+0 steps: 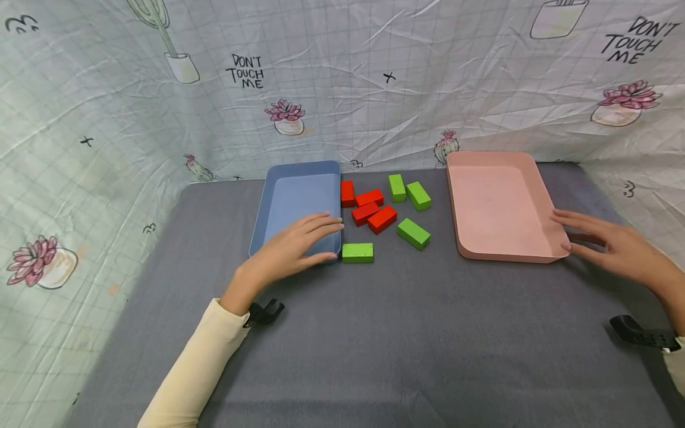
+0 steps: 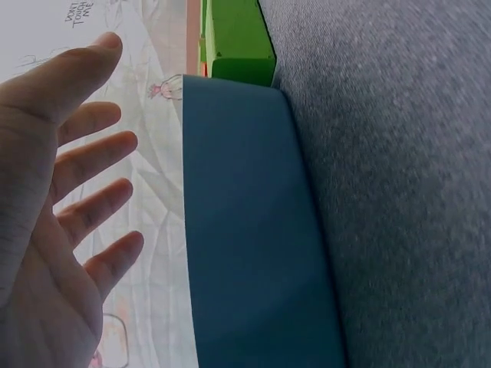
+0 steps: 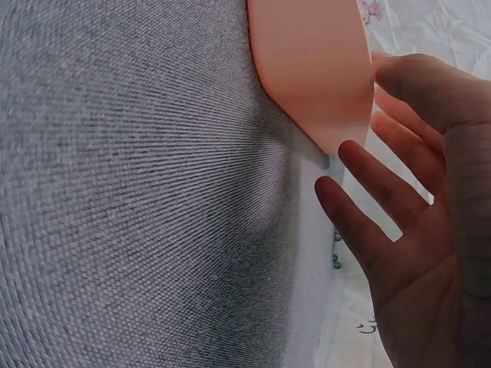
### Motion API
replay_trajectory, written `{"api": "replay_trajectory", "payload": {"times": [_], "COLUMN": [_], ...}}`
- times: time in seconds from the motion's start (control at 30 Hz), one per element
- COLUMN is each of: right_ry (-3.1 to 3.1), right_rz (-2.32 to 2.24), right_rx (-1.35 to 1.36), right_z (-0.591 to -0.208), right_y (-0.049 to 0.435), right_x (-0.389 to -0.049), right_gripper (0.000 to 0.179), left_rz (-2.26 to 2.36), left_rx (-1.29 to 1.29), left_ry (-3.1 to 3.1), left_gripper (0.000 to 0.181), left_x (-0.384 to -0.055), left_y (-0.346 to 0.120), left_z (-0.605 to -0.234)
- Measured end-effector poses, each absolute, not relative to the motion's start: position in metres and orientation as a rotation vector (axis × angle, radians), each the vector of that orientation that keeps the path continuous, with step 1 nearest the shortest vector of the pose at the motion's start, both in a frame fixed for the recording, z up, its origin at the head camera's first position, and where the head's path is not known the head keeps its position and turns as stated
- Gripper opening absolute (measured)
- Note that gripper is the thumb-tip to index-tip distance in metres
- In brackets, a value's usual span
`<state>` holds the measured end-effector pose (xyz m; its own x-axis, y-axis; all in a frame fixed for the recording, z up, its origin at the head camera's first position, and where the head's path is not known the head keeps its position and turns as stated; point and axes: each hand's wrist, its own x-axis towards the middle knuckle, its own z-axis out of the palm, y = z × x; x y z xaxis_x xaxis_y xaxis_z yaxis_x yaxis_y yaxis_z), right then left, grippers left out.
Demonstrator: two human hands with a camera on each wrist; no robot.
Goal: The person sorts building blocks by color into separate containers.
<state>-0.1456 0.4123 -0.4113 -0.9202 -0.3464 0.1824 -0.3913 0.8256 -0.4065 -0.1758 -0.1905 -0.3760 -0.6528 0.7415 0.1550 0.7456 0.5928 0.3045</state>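
The right hand (image 1: 623,246) is beside the pink tray (image 1: 500,205), the left hand (image 1: 289,246) left of it, fingers apart on both. Nudge gently.

- The left grip (image 1: 291,246) is hiding part of the blue tray (image 1: 299,190) in the head view.
- The head view's edges are cutting off both sleeves (image 1: 198,368) and the tabletop (image 1: 374,345).
- The left wrist view's top edge is cropping a green block (image 2: 239,34).
- The right wrist view's top edge is cropping the pink tray (image 3: 311,54).
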Motion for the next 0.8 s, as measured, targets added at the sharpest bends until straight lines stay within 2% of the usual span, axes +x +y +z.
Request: {"api": "replay_trajectory", "payload": {"times": [0.23,0.47,0.8], "right_ry": [-2.935,-2.937,-3.006], "right_rz": [0.655,0.663,0.677], "right_rx": [0.562,0.581,0.534], "right_z": [-0.413,-0.413,-0.412], "right_y": [0.415,0.418,0.417], "right_x": [-0.146,-0.147,-0.147], "right_gripper": [0.068,0.076,0.080], "left_rz": [-0.660,-0.705,-0.734], "left_rx": [-1.389,-1.464,-1.483], "left_ry": [-2.755,-2.714,-2.756], "left_gripper": [0.059,0.058,0.059], "left_x": [-0.182,-0.189,-0.196], "left_y": [-0.182,-0.172,-0.162], "left_z": [-0.380,-0.385,-0.388]}}
